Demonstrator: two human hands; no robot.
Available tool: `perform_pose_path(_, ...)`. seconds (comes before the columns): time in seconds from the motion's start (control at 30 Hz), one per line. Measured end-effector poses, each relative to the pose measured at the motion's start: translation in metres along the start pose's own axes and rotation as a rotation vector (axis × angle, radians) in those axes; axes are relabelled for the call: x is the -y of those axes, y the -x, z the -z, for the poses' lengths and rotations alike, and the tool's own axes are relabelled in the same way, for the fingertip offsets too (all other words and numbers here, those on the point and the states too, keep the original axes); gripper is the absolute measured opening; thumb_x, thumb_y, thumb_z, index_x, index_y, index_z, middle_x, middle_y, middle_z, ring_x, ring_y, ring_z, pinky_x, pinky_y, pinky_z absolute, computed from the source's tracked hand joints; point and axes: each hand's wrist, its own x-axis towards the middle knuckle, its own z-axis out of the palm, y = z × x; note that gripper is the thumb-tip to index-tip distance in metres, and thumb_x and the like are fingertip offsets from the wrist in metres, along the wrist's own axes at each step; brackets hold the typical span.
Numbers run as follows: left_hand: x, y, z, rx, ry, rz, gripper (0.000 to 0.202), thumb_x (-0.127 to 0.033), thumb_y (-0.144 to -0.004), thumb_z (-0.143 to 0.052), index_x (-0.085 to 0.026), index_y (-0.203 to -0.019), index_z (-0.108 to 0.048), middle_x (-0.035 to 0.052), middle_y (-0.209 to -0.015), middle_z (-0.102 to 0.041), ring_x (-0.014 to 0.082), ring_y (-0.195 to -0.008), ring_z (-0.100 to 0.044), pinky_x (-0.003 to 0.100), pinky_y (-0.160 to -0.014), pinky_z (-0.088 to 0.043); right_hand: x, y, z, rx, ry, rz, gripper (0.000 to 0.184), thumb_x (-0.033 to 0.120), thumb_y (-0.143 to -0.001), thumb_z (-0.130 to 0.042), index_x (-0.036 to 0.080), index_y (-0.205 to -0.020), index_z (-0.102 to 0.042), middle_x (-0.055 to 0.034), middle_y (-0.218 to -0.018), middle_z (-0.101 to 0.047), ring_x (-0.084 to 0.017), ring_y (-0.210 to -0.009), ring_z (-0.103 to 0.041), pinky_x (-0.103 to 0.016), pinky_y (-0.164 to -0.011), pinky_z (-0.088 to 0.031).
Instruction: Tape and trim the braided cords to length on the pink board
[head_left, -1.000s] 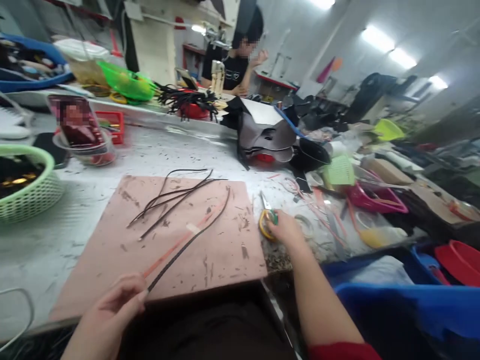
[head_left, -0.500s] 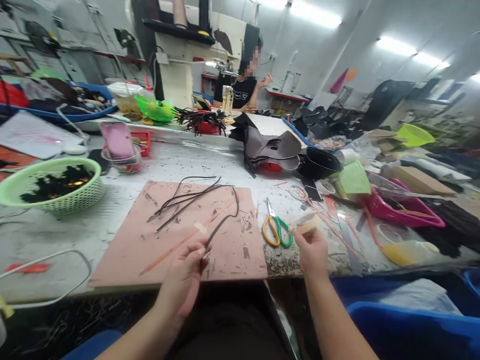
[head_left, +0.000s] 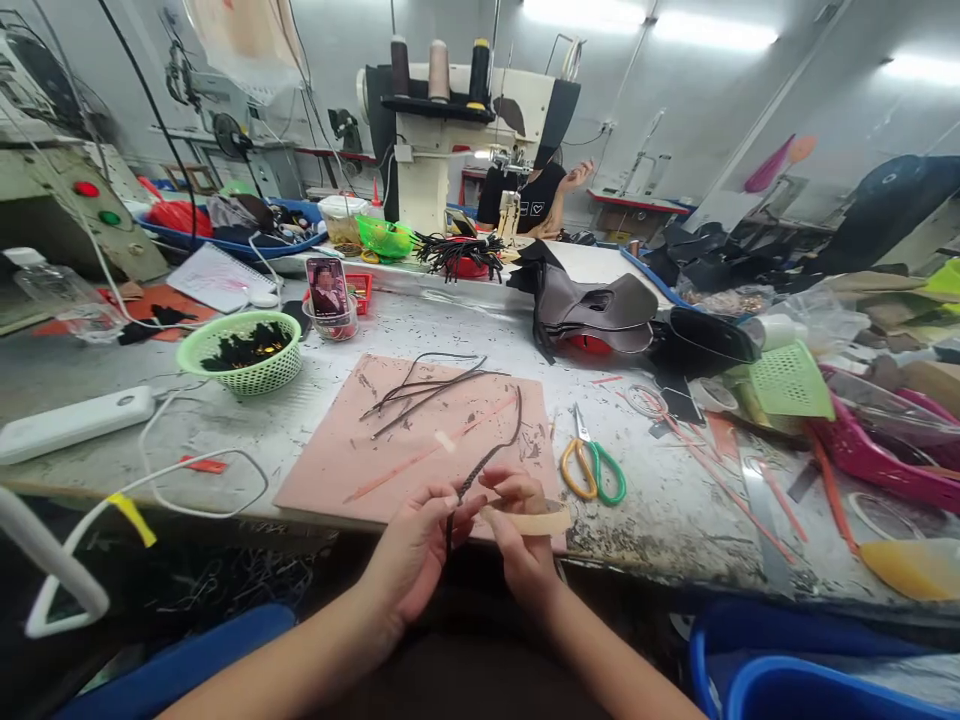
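Observation:
My left hand (head_left: 420, 540) pinches a dark braided cord (head_left: 491, 452) near its lower end, above the front edge of the pink board (head_left: 315, 460). The cord's free part bends up and away over the board. Close beside it, my right hand (head_left: 525, 540) grips a roll of beige tape (head_left: 551, 520), its fingers reaching to the cord. Farther back on the board lie several loose dark cords (head_left: 420, 392) and a small pale tape piece (head_left: 445, 441). Scissors (head_left: 592, 465) with one orange and one green handle rest right of the board.
A green basket of black pieces (head_left: 240, 375) and a propped phone (head_left: 328, 288) stand left of the board. Behind are a sewing machine (head_left: 427, 170) and a co-worker (head_left: 536, 200). Grey leather pieces (head_left: 600, 305) lie back right; a metal ruler (head_left: 765, 520) lies right.
My right hand has come left from beside the scissors, bringing the tape roll up to the cord. My left hand still holds the cord. The view has turned left.

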Motion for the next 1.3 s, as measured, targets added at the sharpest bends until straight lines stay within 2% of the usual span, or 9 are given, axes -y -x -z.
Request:
perform_pose_path(0.17,-0.001,0.005,0.002,0.011,0.019,0.066,0.017,-0.011,-0.056,-0.071,-0.017,-0.059,-0.055,-0.0017,-0.065,-0.062,0.0154,-0.071,-0.066,0.020,-0.059,-0.047,0.002,-0.002,0.010,0.189,0.027,0.022,0.034,0.009,-0.076,-0.046,0.029,-0.104,-0.043,-0.0036,-0.099,-0.046,-0.018,-0.094,-0.050,-0.035,-0.079,-0.046)
perform_pose_path(0.27,0.001,0.004,0.005,0.018,0.040,0.062,0.016,-0.011,-0.057,-0.070,-0.017,-0.059,-0.055,0.0001,-0.068,-0.065,0.0141,-0.071,-0.065,0.023,-0.065,-0.049,0.004,-0.003,0.013,0.245,0.051,0.040,0.038,0.007,-0.073,-0.047,0.028,-0.104,-0.043,-0.0044,-0.099,-0.046,-0.019,-0.096,-0.050,-0.036,-0.078,-0.046)
perform_pose_path(0.47,0.000,0.003,0.007,0.060,0.052,0.003,0.014,-0.010,-0.059,-0.069,-0.015,-0.058,-0.057,0.0007,-0.070,-0.064,0.0114,-0.070,-0.060,0.025,-0.069,-0.051,0.004,0.000,0.006,0.237,0.125,0.026,0.041,0.005,-0.069,-0.047,0.027,-0.103,-0.042,-0.0058,-0.104,-0.045,-0.020,-0.100,-0.048,-0.035,-0.078,-0.046)
perform_pose_path(0.63,-0.005,0.008,0.006,0.059,0.026,0.002,0.016,-0.011,-0.055,-0.074,-0.014,-0.055,-0.058,-0.0003,-0.071,-0.060,0.0112,-0.071,-0.058,0.026,-0.070,-0.051,0.003,-0.004,0.005,0.205,0.208,0.048,0.034,0.003,-0.070,-0.049,0.025,-0.096,-0.045,-0.0037,-0.094,-0.049,-0.017,-0.092,-0.052,-0.030,-0.070,-0.047)
perform_pose_path(0.77,-0.008,0.012,0.007,0.064,-0.018,-0.010,0.017,-0.011,-0.053,-0.075,-0.012,-0.052,-0.058,-0.0006,-0.078,-0.059,0.0093,-0.068,-0.056,0.021,-0.064,-0.050,0.002,-0.009,0.015,0.216,0.188,-0.062,0.031,0.015,-0.070,-0.063,0.025,-0.096,-0.050,-0.0002,-0.085,-0.051,-0.014,-0.074,-0.053,-0.029,-0.066,-0.048)
perform_pose_path(0.83,-0.009,0.012,0.007,0.061,-0.033,-0.014,0.016,-0.011,-0.054,-0.075,-0.012,-0.052,-0.059,-0.0005,-0.082,-0.058,0.0091,-0.069,-0.055,0.021,-0.066,-0.050,0.004,-0.010,0.020,0.212,0.188,-0.085,0.036,0.018,-0.066,-0.069,0.025,-0.097,-0.051,-0.0011,-0.087,-0.052,-0.016,-0.077,-0.054,-0.030,-0.068,-0.048)
perform_pose_path(1.0,-0.008,0.010,0.007,0.094,-0.014,-0.050,0.014,-0.013,-0.058,-0.072,-0.014,-0.053,-0.059,0.0009,-0.088,-0.057,0.0142,-0.082,-0.056,0.028,-0.076,-0.050,0.013,-0.006,0.017,0.259,0.071,-0.051,0.026,0.015,-0.078,-0.052,0.026,-0.101,-0.050,-0.0067,-0.106,-0.051,-0.022,-0.104,-0.050,-0.039,-0.083,-0.045)
perform_pose_path(1.17,-0.007,0.011,0.006,0.122,-0.008,-0.043,0.015,-0.014,-0.058,-0.072,-0.014,-0.051,-0.059,0.0018,-0.088,-0.058,0.0146,-0.080,-0.056,0.025,-0.068,-0.049,0.011,-0.004,0.007,0.252,0.183,0.007,0.030,0.008,-0.074,-0.051,0.026,-0.098,-0.050,-0.0047,-0.100,-0.053,-0.021,-0.101,-0.051,-0.037,-0.083,-0.045)
perform_pose_path(1.3,-0.007,0.012,0.006,0.137,-0.031,-0.049,0.015,-0.013,-0.057,-0.073,-0.014,-0.051,-0.059,0.0031,-0.090,-0.058,0.0192,-0.091,-0.055,0.029,-0.077,-0.048,0.006,-0.003,0.007,0.235,0.237,-0.006,0.031,0.005,-0.073,-0.049,0.025,-0.097,-0.050,-0.0049,-0.098,-0.053,-0.020,-0.096,-0.053,-0.035,-0.079,-0.046)
